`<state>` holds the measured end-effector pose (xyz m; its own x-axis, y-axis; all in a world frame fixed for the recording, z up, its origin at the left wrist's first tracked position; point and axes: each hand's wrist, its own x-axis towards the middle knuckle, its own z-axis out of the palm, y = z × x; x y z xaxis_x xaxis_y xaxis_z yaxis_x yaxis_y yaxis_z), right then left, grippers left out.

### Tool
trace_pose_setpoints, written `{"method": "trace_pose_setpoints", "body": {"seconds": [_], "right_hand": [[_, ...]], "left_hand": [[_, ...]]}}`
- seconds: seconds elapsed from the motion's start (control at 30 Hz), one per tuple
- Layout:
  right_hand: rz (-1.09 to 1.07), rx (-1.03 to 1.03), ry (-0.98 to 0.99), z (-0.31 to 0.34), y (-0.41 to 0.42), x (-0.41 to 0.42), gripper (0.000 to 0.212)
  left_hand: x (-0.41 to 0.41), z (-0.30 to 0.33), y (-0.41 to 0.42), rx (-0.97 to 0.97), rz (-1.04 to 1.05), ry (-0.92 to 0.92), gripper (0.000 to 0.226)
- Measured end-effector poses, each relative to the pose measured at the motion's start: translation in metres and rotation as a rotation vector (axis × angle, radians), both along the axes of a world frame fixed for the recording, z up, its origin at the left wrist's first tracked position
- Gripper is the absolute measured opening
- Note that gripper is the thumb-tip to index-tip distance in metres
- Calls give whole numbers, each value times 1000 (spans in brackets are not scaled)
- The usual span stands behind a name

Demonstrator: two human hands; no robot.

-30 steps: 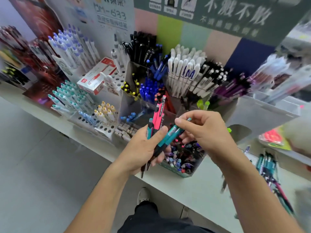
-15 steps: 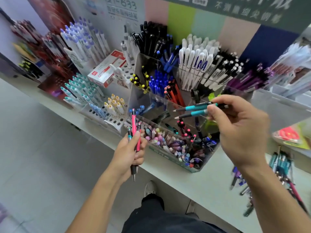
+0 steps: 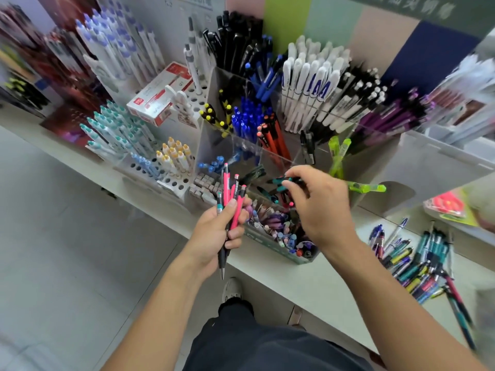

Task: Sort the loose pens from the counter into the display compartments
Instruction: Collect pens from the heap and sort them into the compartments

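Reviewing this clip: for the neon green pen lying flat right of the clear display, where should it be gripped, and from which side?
Pinch the neon green pen mid-barrel from above. It lies flat and roughly sideways, nothing over it; its left end seems to reach toward the right hand, so the right half looks easier to reach.

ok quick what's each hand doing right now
Left hand: gripping a bundle of pink pens upright.
Right hand: fingers pinching teal pens over the clear display compartment.

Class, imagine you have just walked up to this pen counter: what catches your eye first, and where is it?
The left hand grips a fan of pink pens at centre, while the right hand pinches teal pens over a clear display compartment. A heap of loose pens lies on the counter at right.
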<state>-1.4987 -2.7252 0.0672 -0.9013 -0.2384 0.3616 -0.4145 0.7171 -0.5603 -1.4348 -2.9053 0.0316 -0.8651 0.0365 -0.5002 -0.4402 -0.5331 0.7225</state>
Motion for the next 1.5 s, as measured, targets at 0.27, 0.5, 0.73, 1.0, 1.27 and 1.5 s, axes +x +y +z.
{"method": "trace_pose_setpoints", "body": {"seconds": [0.27, 0.5, 0.73, 1.0, 1.27, 1.5], "right_hand": [[106, 481, -307, -26, -25, -22, 11], [-17, -90, -283, 13, 10, 11, 18], [25, -613, -800, 27, 19, 26, 14], [-30, -813, -713, 35, 74, 40, 13], [-26, -726, -733, 30, 80, 61, 19], [-69, -566, -346, 60, 92, 39, 7]], "left_hand": [[-1, 5, -3, -162, -117, 75, 17], [5, 9, 3, -177, -133, 91, 21], [6, 30, 27, -282, -437, 197, 21], [5, 41, 44, -322, -586, 204, 15], [9, 39, 56, -575, -877, 339, 20], [-4, 32, 45, -435, -461, 122, 29]]}}
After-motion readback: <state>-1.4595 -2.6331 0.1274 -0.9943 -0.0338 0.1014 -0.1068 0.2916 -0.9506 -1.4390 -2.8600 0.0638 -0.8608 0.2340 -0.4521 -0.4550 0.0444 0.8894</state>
